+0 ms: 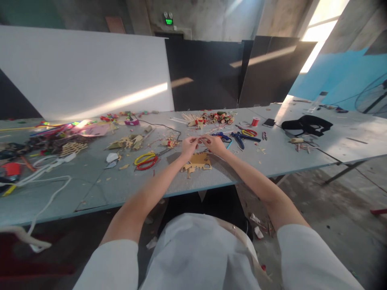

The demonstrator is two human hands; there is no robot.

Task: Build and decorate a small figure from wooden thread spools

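Observation:
My left hand (pixel 189 146) and my right hand (pixel 212 144) meet above the table, fingertips pinched together on something too small to make out. Just below them lies a cut-out yellowish sheet (pixel 199 160) with notched edges and holes. To the left of my left hand are scissors with yellow and red handles (pixel 146 160). A blue glue gun (pixel 222 137) lies close behind my right hand, and dark blue clamp-like pliers (pixel 242 139) rest further right.
Bundled sticks and small rolls (pixel 222 117) lie behind my hands. A red thread spool (pixel 255 121), a phone (pixel 269 123) and a black cap-like item (pixel 307 125) are at the right. Cables and craft scraps cover the left of the grey table (pixel 121 187).

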